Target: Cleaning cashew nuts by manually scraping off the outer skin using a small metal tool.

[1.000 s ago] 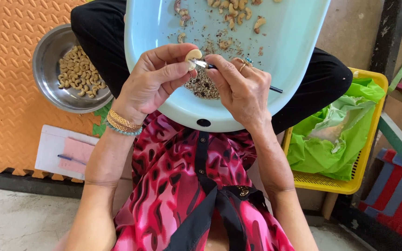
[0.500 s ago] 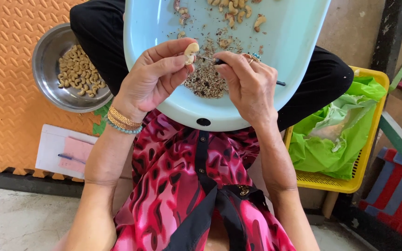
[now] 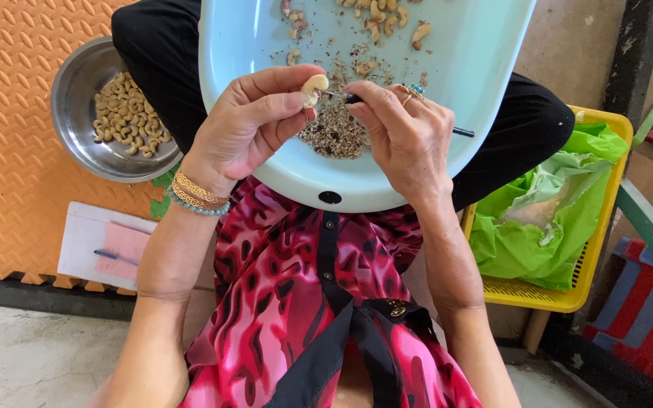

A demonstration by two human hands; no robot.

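Pinching cashew (image 3: 314, 85) as before, left hand (image 3: 255, 125); right hand (image 3: 406, 136) tool (image 3: 357, 97) now touching it

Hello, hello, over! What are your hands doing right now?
Left hand pinching a cashew at the fingertips. Right hand gripping a thin dark tool, tip at the nut. Both over the pale blue tray, above a pile of husk bits. Nothing blocking.

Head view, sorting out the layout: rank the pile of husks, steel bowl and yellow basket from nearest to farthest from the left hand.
From the left hand:
1. Pile of husks, just right, on the tray.
2. Steel bowl, on the left.
3. Yellow basket, far right.
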